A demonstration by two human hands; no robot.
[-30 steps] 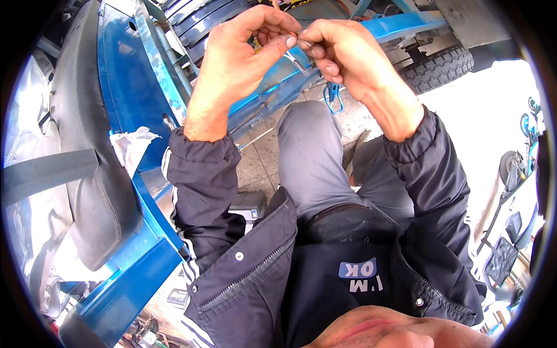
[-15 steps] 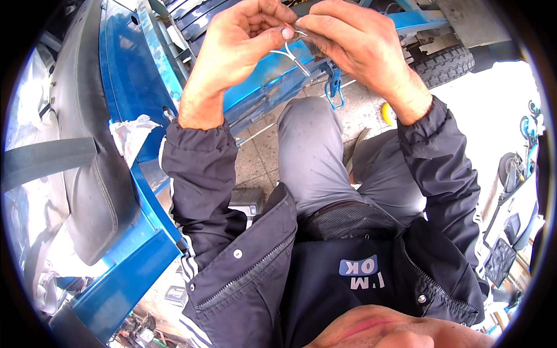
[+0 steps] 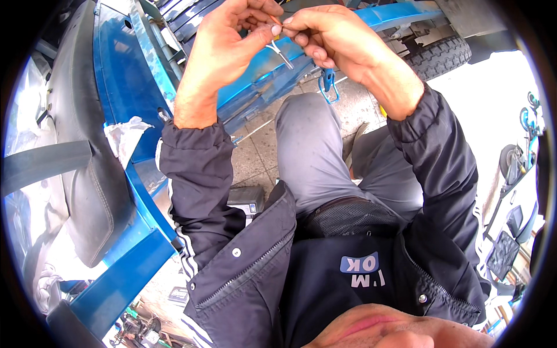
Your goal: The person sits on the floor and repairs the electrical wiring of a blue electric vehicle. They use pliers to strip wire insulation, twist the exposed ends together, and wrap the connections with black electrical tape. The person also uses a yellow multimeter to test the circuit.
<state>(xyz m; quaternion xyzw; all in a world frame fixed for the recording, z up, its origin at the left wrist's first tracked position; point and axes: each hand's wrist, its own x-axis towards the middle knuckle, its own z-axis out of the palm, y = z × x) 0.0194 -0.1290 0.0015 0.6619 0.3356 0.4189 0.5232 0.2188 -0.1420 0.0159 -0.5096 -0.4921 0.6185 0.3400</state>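
Near the top of the head view, my left hand [image 3: 226,49] and my right hand [image 3: 345,43] meet, their fingertips almost touching. Thumb and fingers of the left pinch a thin wire [image 3: 275,21] with a reddish-brown look at its end. My right hand's thumb and index finger are closed on the same wire from the other side, its other fingers curled below. Under the left thumb hangs a light grey cable [image 3: 282,57] that splits into thinner leads. Fingers partly hide where the leads run.
A blue metal frame [image 3: 267,87] with a blue hook-like loop [image 3: 328,87] lies beyond my knees. At left are a black padded seat [image 3: 87,191] and a crumpled white rag [image 3: 127,136]. A tyre [image 3: 438,61] stands at the upper right; a dark case [image 3: 246,199] sits on the tiled floor.
Both hands have shifted slightly left. My right hand has turned, showing its curled fingers, and the reddish-brown wire end now shows between the fingertips. The hanging cable moved left with them.
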